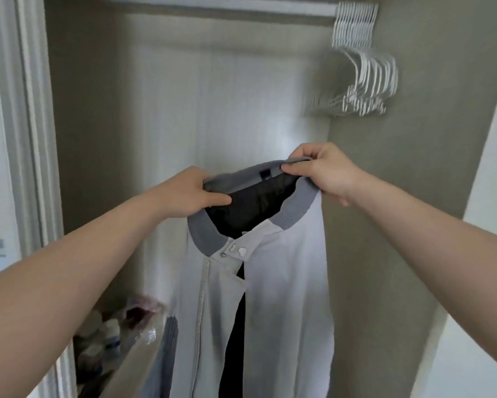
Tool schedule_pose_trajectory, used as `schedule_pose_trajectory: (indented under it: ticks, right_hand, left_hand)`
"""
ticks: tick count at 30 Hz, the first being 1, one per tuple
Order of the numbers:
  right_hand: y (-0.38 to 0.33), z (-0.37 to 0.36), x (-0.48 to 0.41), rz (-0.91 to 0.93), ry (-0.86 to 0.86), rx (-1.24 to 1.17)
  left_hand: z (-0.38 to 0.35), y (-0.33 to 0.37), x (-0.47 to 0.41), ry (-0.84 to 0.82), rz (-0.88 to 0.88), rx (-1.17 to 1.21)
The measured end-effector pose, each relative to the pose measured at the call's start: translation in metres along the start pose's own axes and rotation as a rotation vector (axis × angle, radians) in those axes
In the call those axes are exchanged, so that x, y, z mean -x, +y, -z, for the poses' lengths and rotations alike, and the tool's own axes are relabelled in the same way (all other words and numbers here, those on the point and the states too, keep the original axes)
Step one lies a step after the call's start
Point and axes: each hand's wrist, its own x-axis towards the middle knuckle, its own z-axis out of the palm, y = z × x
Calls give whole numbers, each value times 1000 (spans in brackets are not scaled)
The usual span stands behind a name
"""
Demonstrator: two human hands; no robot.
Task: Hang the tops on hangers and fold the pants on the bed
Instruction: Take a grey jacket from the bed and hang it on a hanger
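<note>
A light grey jacket [284, 282] with a darker grey ribbed collar, black lining and a front zip hangs in front of me inside a closet. My left hand [197, 193] pinches the collar at its left side. My right hand [324, 170] pinches the collar at its right side, slightly higher. The jacket's lower part runs out of view at the bottom. Several white hangers [365, 76] hang bunched at the right end of the closet rod [212, 8], above and right of my hands.
The closet has olive-grey side walls [413, 139] and a white back wall. A white door frame [20, 110] stands at the left. Bags and clutter [118, 334] lie at the closet's lower left.
</note>
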Motion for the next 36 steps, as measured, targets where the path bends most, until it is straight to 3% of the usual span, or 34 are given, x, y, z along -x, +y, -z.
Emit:
schedule_pose_trajectory:
  ticks: [6,11,15,19,24,29,36]
  right_hand:
    - [-55,36,-69,87,-46,452]
    - [-89,63,-119,210,100,882]
    - [-98,88,-148,222,188,1078]
    - [-98,116,-161,215,322,1124]
    - [-94,131,-175,193,619,1414]
    - [-85,138,-182,-21,604,1509]
    - [-81,146,-190,26,656,1452]
  left_hand:
    - [65,31,-78,278,6,-295]
    - [92,73,-130,462,23,-587]
    - [96,112,-165,511,42,-553]
    - [97,140,-186,524,35,-381]
    - [76,148,-197,487,17,-354]
    - [69,142,-203,475,25,-389]
    - [89,136,-197,504,35,-436]
